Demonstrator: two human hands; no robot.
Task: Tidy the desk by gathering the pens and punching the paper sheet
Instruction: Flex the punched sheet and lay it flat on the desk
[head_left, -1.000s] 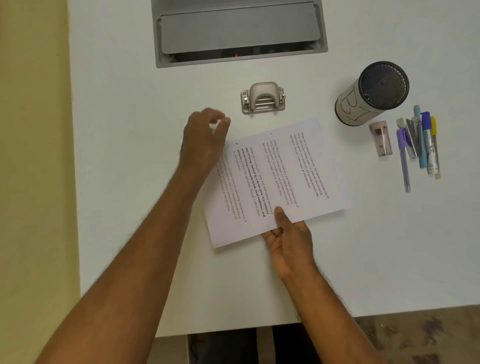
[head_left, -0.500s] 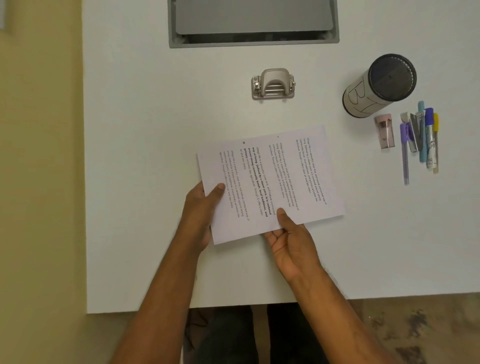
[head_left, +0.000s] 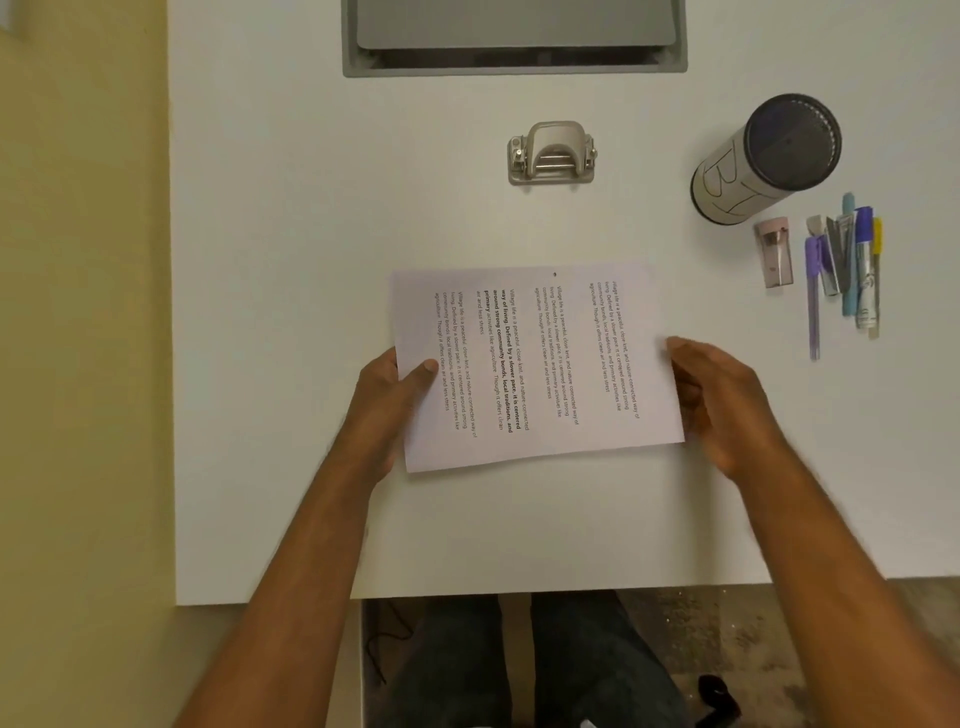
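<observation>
One printed paper sheet (head_left: 535, 364) lies near the middle of the white tabletop (head_left: 291, 260), its long sides running roughly parallel to the near edge. The text runs sideways to the viewer; the lines that can be made out begin "Village life is a peaceful, close-knit, and nature-connected way of living", and a bold block reads "Defined by a slower pace, it is centered around strong community bonds, local traditions, and primary". A small dark dot sits close to the sheet's far edge.

The left hand (head_left: 389, 400) grips the sheet's left edge, thumb pressed on top and the other fingers hidden beneath the paper. The right hand (head_left: 722, 410) is at the sheet's right edge with fingers loosely curled and blurred; whether it actually clasps the paper cannot be told.

Toward the far edge, past the sheet and apart from it, stands a metal hole punch (head_left: 551, 153). Near the right edge a cylindrical pen holder (head_left: 763, 161) with a dark mesh rim carries large hand-drawn letters that look like "B1". Just beside it, on its near side, lies a small pink sharpener (head_left: 774, 253), and next to that a row of pens (head_left: 847, 265) lying side by side, in purple, grey, light blue, dark blue and yellow. Printing on one pen barrel is too small to read.

A grey recessed cable hatch (head_left: 514, 36) is set into the far edge.
</observation>
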